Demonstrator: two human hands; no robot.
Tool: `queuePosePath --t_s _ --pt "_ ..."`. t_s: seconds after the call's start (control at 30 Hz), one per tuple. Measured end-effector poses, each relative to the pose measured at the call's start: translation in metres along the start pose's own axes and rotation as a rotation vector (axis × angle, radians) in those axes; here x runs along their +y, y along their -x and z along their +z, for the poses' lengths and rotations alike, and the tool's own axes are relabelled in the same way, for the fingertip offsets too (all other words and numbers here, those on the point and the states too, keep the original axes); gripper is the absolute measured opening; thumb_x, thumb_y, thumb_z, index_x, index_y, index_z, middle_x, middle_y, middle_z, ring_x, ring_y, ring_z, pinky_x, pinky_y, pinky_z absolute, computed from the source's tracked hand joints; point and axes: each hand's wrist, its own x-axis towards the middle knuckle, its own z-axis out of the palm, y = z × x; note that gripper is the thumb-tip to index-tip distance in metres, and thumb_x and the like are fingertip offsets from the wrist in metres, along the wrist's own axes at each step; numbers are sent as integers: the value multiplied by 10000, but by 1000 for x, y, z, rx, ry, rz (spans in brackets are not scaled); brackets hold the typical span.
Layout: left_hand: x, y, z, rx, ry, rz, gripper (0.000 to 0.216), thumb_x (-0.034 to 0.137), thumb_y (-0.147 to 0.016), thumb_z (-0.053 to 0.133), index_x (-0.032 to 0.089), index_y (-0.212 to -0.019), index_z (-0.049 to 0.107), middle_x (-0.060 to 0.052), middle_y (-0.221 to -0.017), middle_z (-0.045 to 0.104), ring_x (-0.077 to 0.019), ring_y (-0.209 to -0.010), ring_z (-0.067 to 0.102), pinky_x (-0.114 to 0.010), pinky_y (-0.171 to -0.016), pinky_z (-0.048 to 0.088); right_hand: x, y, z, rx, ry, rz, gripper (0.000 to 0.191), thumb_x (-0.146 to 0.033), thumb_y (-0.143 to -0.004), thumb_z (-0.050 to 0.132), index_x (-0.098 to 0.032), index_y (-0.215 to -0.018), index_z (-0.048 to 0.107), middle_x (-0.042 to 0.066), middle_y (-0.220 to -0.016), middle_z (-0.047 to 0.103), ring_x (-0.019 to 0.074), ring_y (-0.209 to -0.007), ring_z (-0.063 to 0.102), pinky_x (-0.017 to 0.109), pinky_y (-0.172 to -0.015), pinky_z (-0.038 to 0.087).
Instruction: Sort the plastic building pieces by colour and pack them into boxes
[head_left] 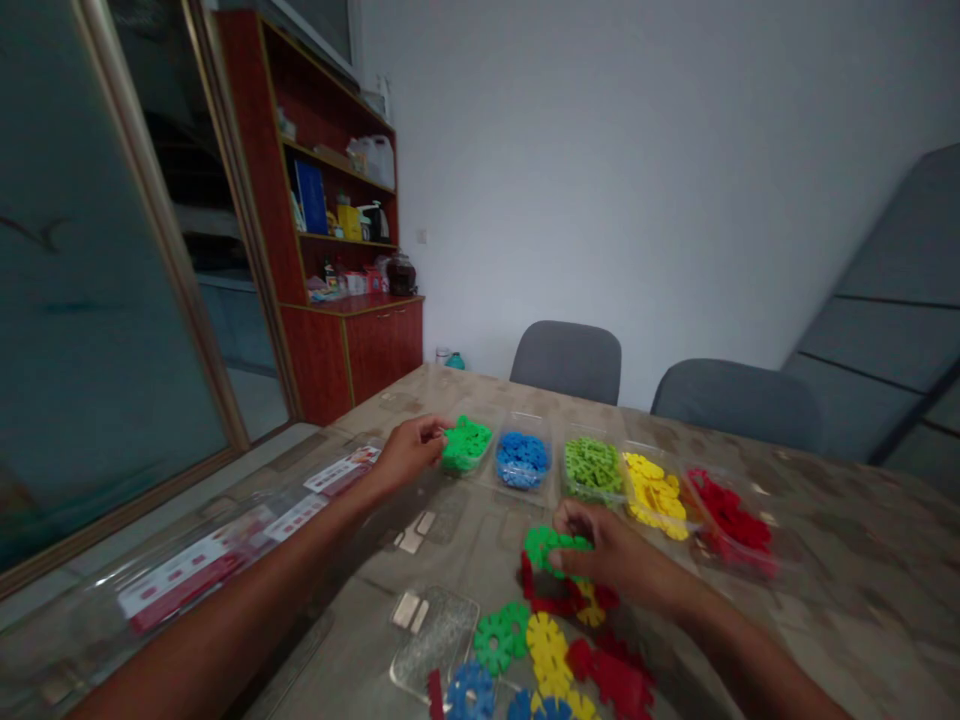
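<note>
My right hand (604,550) grips joined green snowflake discs (544,546), raised over the near part of the table. Under them lies a red assembled piece (551,603) with yellow discs attached. My left hand (411,452) is at the left edge of a clear tub of green snowflake discs (466,445). Its fingers are bent together; whatever is between the fingertips is too small to make out. Nearer me are linked green discs (495,642), yellow discs (550,650), blue discs (471,692) and red pieces (619,680).
Rightward stand clear tubs of blue discs (523,458), light green pieces (592,467), yellow discs (655,492) and red pieces (733,520). A clear lid (435,640) lies near me. Printed packaging (187,575) is at left. Grey chairs (568,358) stand behind the table.
</note>
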Motion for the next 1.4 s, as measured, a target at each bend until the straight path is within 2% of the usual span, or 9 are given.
queuePosePath --t_s 0.2,0.33,0.53,0.63,0.77,1.0,1.13,1.27,1.4 --pt "-23 -31 9 140 5 -5 284 281 -655 600 128 -882 678 2 -630 618 -147 -522 564 -229 -490 428 2 -105 -11 142 112 -39 258 -322 -740 738 -179 -717 525 -62 -669 503 127 -660 524 254 -629 436" --pt "-38 -40 14 200 -38 17 262 271 -670 609 129 -871 698 -18 -651 658 -166 -548 594 -239 -504 449 -6 -174 -14 255 186 -29 239 -350 -931 612 -151 -1064 626 36 -1021 654 180 -839 645 354 -731 549" --pt "-41 -31 8 195 -139 58 213 260 -723 593 135 -849 710 -36 -711 698 -181 -597 613 -249 -544 460 -2 -208 -9 344 197 -10 298 -327 -949 594 -186 -1212 588 81 -1228 611 222 -1008 633 431 -846 547" --pt "-31 -26 13 148 -183 81 226 219 -750 564 141 -903 710 -46 -839 717 -189 -714 630 -262 -648 477 4 -187 -8 314 142 -6 238 -306 -945 598 -162 -1134 612 56 -1088 656 185 -880 656 373 -762 562" --pt "-8 -16 30 -7 -222 144 234 193 -824 520 139 -967 696 -59 -962 709 -197 -835 620 -286 -766 464 -2 -123 -10 202 57 -29 75 -158 -880 574 -170 -933 626 -27 -747 650 125 -642 626 247 -620 506" --pt "27 26 60 -713 -266 272 50 131 -765 668 175 -778 688 21 -734 670 -139 -663 600 -214 -618 427 4 26 5 80 288 -22 101 -183 -874 522 -199 -856 620 14 -773 663 164 -700 601 272 -643 453" --pt "43 49 70 -1028 -477 318 326 234 -655 847 187 -930 679 0 -845 636 -154 -707 576 -214 -576 390 25 74 10 59 397 77 116 -181 -881 525 -204 -925 630 67 -942 655 201 -818 600 324 -723 471" --pt "55 59 72 -1077 -692 307 491 340 -626 884 206 -1023 627 -18 -964 598 -191 -808 572 -237 -611 389 29 89 9 -45 398 132 236 -174 -805 634 -223 -1036 643 83 -1096 611 233 -960 580 368 -843 466" --pt "59 64 75 -1068 -789 295 485 360 -631 876 218 -994 588 -21 -1044 571 -211 -873 575 -254 -648 383 31 87 12 -62 432 160 268 -111 -723 656 -198 -975 632 69 -1042 605 221 -909 572 348 -802 452"
